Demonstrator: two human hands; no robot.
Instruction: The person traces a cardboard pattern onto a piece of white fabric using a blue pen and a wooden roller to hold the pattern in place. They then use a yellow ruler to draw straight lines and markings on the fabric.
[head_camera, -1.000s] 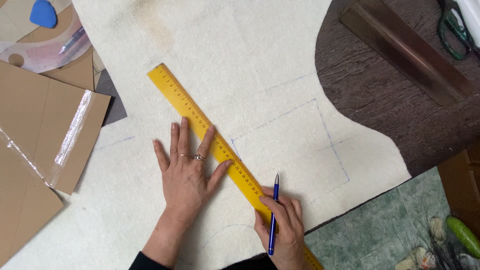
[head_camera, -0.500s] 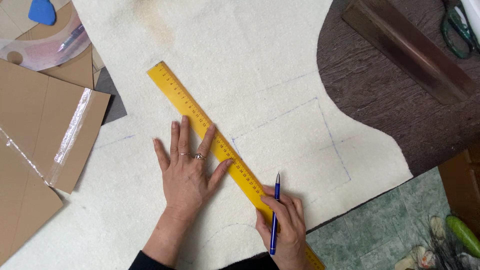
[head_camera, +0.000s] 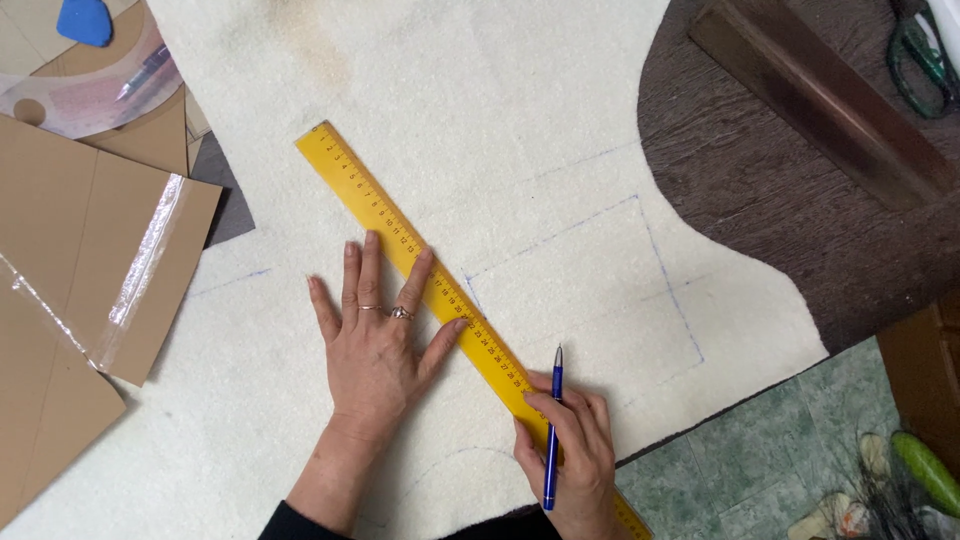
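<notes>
Ruler (head_camera: 440, 292) w/ cardboard (head_camera: 90, 260) left, wood strip (head_camera: 820, 100) far right.

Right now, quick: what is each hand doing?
Left hand: open, fingers spread flat on the white fabric, pressing the edge of the yellow ruler.
Right hand: closed around a blue pen, resting on the ruler's lower end.
</notes>
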